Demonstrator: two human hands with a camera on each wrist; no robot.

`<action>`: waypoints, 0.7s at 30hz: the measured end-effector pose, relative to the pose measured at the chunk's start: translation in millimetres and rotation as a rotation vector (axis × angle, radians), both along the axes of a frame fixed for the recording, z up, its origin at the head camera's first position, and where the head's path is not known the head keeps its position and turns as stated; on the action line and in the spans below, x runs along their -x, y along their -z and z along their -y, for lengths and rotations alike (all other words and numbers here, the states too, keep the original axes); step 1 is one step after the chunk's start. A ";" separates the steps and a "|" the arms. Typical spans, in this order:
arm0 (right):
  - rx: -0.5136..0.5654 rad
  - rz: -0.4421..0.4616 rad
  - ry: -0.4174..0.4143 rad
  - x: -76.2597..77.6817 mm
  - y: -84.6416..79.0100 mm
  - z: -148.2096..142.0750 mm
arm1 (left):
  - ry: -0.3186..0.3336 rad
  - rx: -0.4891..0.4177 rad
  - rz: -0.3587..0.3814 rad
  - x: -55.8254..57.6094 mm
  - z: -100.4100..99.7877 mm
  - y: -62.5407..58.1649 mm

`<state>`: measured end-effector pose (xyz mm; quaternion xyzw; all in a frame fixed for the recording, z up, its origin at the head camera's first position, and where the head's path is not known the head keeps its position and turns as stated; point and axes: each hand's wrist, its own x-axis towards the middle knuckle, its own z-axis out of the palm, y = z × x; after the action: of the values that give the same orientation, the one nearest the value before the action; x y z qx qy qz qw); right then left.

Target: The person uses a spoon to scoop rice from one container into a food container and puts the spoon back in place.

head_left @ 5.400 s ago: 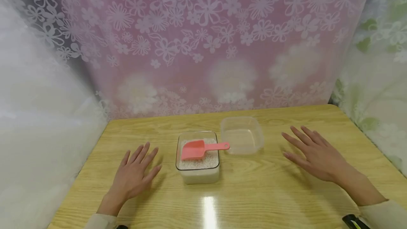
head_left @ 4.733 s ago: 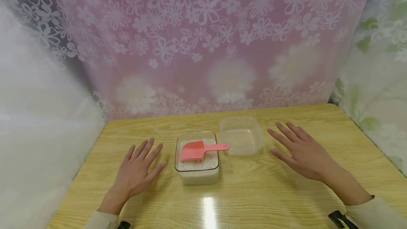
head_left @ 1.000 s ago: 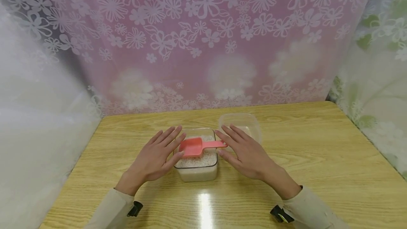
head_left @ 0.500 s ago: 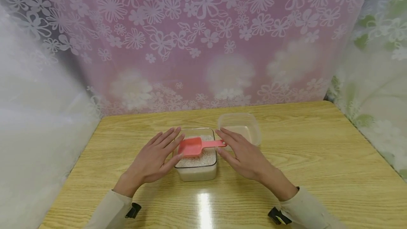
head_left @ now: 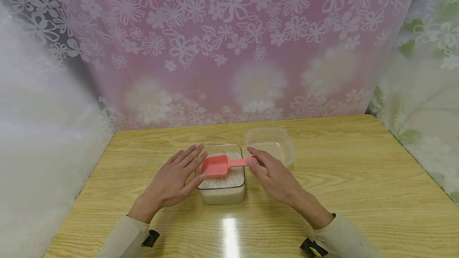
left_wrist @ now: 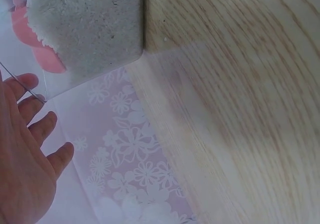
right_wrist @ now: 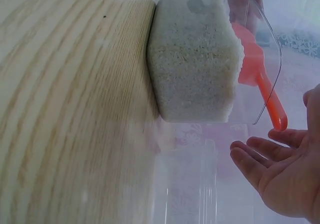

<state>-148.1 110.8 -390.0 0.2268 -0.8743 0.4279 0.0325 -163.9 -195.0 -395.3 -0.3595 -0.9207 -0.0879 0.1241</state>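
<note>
Pink scoop [head_left: 215, 166] on rice [head_left: 227, 180] inside clear container [head_left: 223, 199], handle [head_left: 236, 162] overhanging. Right hand [head_left: 277, 179] loose at handle's end, unclenched; left hand [head_left: 172, 182] spread alongside. Clumsy nudge could tip scoop, spilling grains onto surface [head_left: 340, 170].

Left hand [left_wrist: 25, 159] cropped, container [left_wrist: 95, 31] contact unclear.

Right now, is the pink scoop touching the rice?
Touching. The right wrist view, looking through the side of the clear container, shows the pink scoop with its bowl down against the rice, the underside hidden by grains.
</note>
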 end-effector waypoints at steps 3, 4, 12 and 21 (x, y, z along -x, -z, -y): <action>0.089 0.054 0.014 -0.1 1.8 1.4 | 0.002 -0.004 -0.002 0.1 0.5 0.9; 0.112 0.068 0.021 -0.2 2.6 1.9 | 0.004 -0.007 -0.004 0.2 0.6 1.2; 0.304 0.247 0.087 0.5 7.3 3.7 | -0.002 -0.005 0.011 -0.7 0.0 1.0; 0.463 0.415 0.107 4.6 5.5 7.3 | -0.011 -0.019 0.025 -1.8 -0.7 2.5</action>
<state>-152.7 103.5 -395.6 0.0749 -0.7523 0.6504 -0.0735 -162.1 -194.3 -397.9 -0.3523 -0.9232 -0.1003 0.1162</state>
